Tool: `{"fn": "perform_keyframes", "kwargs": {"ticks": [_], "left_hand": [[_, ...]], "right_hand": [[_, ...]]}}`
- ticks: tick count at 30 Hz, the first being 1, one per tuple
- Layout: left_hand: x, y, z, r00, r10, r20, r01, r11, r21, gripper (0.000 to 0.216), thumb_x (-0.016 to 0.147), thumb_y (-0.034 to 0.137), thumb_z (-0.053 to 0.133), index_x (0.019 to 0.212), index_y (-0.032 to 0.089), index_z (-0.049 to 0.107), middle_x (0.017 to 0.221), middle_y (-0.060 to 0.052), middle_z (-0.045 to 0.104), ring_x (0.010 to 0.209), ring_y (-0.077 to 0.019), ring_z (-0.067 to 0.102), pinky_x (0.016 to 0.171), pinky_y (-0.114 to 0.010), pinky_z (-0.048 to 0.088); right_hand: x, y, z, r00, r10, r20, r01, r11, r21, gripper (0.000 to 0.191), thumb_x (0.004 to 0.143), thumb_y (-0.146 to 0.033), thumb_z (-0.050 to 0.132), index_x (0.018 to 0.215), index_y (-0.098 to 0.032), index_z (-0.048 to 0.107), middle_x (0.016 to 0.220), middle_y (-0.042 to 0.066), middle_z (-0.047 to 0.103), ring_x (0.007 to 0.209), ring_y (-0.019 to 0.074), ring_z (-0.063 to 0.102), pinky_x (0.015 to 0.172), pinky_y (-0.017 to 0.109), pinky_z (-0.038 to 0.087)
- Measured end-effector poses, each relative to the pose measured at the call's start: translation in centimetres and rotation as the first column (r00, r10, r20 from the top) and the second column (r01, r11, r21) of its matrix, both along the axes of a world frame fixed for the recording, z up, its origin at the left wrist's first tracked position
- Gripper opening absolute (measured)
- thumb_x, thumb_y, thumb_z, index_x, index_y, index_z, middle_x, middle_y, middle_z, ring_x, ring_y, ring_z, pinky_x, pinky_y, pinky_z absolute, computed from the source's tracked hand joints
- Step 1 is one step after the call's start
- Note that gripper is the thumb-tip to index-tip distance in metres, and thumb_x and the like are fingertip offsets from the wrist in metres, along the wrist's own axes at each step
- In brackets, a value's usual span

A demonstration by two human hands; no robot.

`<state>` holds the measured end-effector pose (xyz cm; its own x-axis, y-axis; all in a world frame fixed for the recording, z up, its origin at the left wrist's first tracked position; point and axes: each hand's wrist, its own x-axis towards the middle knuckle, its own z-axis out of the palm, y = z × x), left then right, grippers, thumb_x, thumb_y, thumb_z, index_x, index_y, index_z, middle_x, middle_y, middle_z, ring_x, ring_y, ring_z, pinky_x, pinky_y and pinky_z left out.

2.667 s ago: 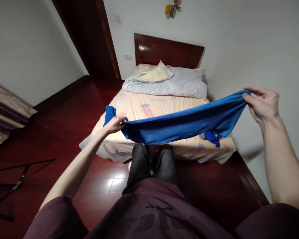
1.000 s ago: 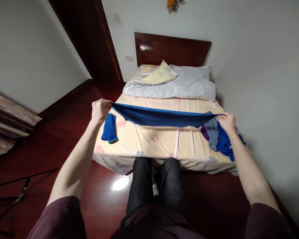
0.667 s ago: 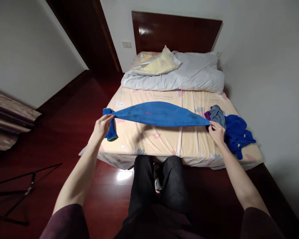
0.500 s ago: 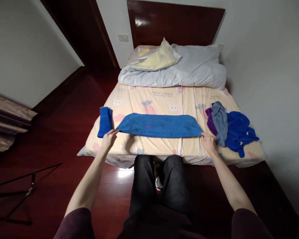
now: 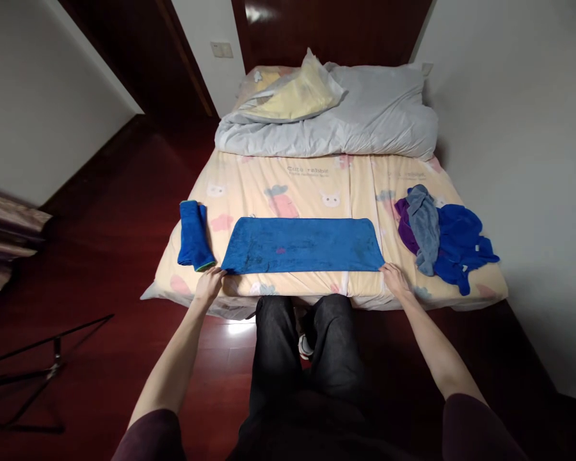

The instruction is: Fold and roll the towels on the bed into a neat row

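A blue towel (image 5: 302,245) lies spread flat across the bed, its long side running left to right, with darker patches and a small pink mark on it. My left hand (image 5: 210,283) pinches its near left corner. At the near right corner, my right hand (image 5: 394,279) grips the edge between closed fingers. Just beyond my left hand rests a folded blue towel (image 5: 193,235) with a green edge. To the right of my right hand sit a crumpled grey cloth (image 5: 423,230), a purple cloth (image 5: 406,227) and a rumpled blue cloth (image 5: 461,246).
The bed (image 5: 249,186) has a cream patterned sheet. A grey quilt (image 5: 379,115) and a yellowish pillow (image 5: 300,96) are heaped by the dark headboard (image 5: 336,32). A black stand (image 5: 55,365) is on the floor at left, near a curtain (image 5: 9,237).
Both hands have come down and nearer me with the towel's near edge, so the towel now lies flatter and shows more surface. The view has shifted slightly.
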<state>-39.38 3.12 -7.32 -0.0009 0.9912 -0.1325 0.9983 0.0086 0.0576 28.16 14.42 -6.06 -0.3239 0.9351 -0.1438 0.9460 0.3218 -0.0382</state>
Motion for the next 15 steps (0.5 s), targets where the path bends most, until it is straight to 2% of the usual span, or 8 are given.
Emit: {"fn": "perform_keyframes", "kwargs": {"ticks": [5, 8, 10, 11, 13, 15], "left_hand": [[-0.3, -1.9, -0.3, 0.997, -0.078, 0.018, 0.078, 0.996, -0.047, 0.039, 0.082, 0.006, 0.044, 0.1, 0.017, 0.077, 0.104, -0.017, 0.074, 0.103, -0.0305, 0.068, 0.093, -0.04, 0.052], [0.3, -2.2, -0.2, 0.999, -0.053, 0.006, 0.054, 0.997, -0.062, 0.037, 0.078, 0.005, 0.047, 0.096, 0.019, 0.076, 0.102, -0.016, 0.075, 0.098, -0.0303, 0.069, 0.089, -0.04, 0.054], [1.4, -1.5, 0.4, 0.999, -0.03, -0.021, 0.029, 0.998, -0.05, 0.038, 0.077, 0.004, 0.047, 0.095, 0.018, 0.076, 0.098, -0.018, 0.075, 0.097, -0.0327, 0.07, 0.086, -0.043, 0.055], [2.3, -0.8, 0.8, 0.999, -0.028, -0.016, 0.028, 1.0, -0.015, 0.039, 0.078, 0.005, 0.046, 0.099, 0.017, 0.076, 0.1, -0.019, 0.075, 0.1, -0.0342, 0.07, 0.088, -0.045, 0.055], [4.7, 1.3, 1.8, 0.997, -0.047, 0.055, 0.04, 0.992, 0.12, 0.045, 0.083, 0.007, 0.044, 0.116, 0.014, 0.074, 0.116, -0.022, 0.074, 0.115, -0.0364, 0.067, 0.098, -0.05, 0.054], [7.8, 4.0, 2.6, 0.979, -0.092, 0.18, 0.04, 0.962, 0.271, 0.051, 0.09, 0.012, 0.043, 0.137, 0.011, 0.064, 0.14, -0.022, 0.065, 0.135, -0.036, 0.057, 0.112, -0.053, 0.048]], "right_hand": [[0.0, -1.9, 1.2, 0.998, 0.024, 0.057, -0.02, 0.997, -0.071, 0.038, 0.088, 0.001, 0.053, 0.109, -0.016, 0.079, 0.116, 0.014, 0.074, 0.115, 0.0231, 0.065, 0.099, 0.028, 0.049], [-1.6, -2.4, 2.5, 0.983, -0.092, 0.157, 0.115, 0.983, -0.143, 0.034, 0.09, 0.0, 0.052, 0.104, -0.015, 0.079, 0.113, 0.018, 0.075, 0.111, 0.0254, 0.07, 0.096, 0.031, 0.052], [-3.4, -2.0, 3.3, 0.969, -0.156, 0.192, 0.19, 0.967, -0.172, 0.033, 0.09, 0.002, 0.051, 0.101, -0.013, 0.078, 0.105, 0.022, 0.075, 0.105, 0.0284, 0.074, 0.093, 0.035, 0.055], [-4.6, -1.5, 3.6, 0.967, -0.167, 0.191, 0.201, 0.963, -0.179, 0.033, 0.09, 0.002, 0.051, 0.101, -0.012, 0.078, 0.103, 0.023, 0.076, 0.103, 0.0298, 0.075, 0.092, 0.037, 0.056], [-8.0, -0.4, 4.1, 0.977, -0.155, 0.149, 0.181, 0.966, -0.182, 0.033, 0.09, 0.002, 0.051, 0.108, -0.01, 0.077, 0.11, 0.025, 0.075, 0.109, 0.0316, 0.074, 0.097, 0.04, 0.056], [-12.8, 0.8, 4.2, 0.993, -0.114, 0.036, 0.118, 0.981, -0.152, 0.042, 0.093, -0.001, 0.05, 0.127, -0.012, 0.071, 0.138, 0.024, 0.066, 0.131, 0.0292, 0.064, 0.11, 0.038, 0.051]]}}
